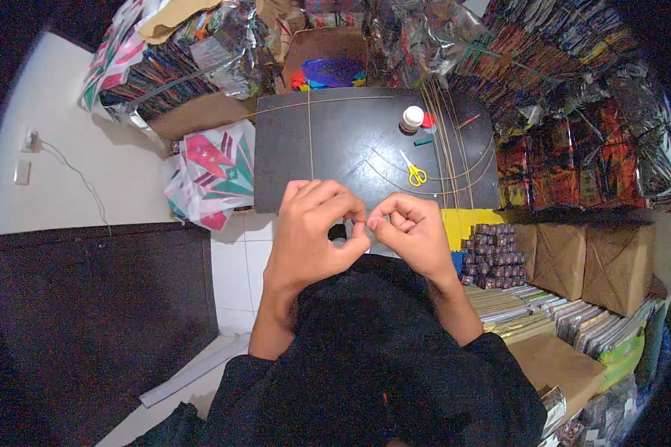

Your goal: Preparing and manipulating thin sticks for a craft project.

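My left hand [320, 237] and my right hand [416, 232] meet in front of my dark top, near the front edge of a black table [279, 151]. On each, the thumb and forefinger are pinched together, fingertips almost touching. Anything between them is too small to make out. Beyond my hands lie yellow-handled scissors [417, 176], partly between two curved thin sticks [414, 190]. A white-capped jar [412, 118] stands further back, beside a red object [428, 119] and a small green cylinder [424, 142]. Several long thin sticks [446, 151] run along the table's right side. Another stick [310, 134] lies at the left.
Printed plastic sheets [218, 170] hang over something left of the table. At right are a pile of small dark boxes [495, 257], brown-wrapped packages [615, 262] and stacked flat goods [514, 310]. Dense stacks of packaged material [514, 67] line the back. A dark panel [100, 324] stands at left.
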`<state>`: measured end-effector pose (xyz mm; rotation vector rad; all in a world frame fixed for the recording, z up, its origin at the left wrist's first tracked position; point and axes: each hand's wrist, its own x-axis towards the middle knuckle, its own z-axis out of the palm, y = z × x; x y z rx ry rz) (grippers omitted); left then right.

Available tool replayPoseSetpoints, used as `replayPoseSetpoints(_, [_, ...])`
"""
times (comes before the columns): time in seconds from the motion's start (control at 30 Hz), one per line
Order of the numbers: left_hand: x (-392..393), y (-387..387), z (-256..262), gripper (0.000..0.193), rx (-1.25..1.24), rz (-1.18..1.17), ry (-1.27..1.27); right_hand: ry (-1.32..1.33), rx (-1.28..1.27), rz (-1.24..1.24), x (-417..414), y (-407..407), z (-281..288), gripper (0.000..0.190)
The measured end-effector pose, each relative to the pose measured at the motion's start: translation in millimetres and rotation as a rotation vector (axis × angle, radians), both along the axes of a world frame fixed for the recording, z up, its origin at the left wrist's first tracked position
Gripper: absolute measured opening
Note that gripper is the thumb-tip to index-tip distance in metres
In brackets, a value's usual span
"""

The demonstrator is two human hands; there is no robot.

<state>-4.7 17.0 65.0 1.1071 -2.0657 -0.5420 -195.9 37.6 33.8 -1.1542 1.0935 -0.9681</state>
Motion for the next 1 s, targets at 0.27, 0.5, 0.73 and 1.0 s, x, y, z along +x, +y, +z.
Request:
replayPoseSetpoints(0.27, [3,-3,-3,0.014,0.051,-0.085,-0.037,0.170,-0.127,0.064,-2,-1,-4,0.008])
replayPoseSetpoints(0.5, [21,-9,-13,0.011,0.114,-0.059,0.175,0.013,-0.082,-0.071,4,6,-6,0.009])
replayPoseSetpoints(0.73, [16,-2,5,0.014,0.092,0.008,0.182,-0.117,-0.104,-0.089,2,6,-3,0.008])
replayPoseSetpoints(1.0, [4,1,4,0.015,0.003,-0.033,0.072,-0.025,-0.052,-0.034,-3,8,-3,0.006])
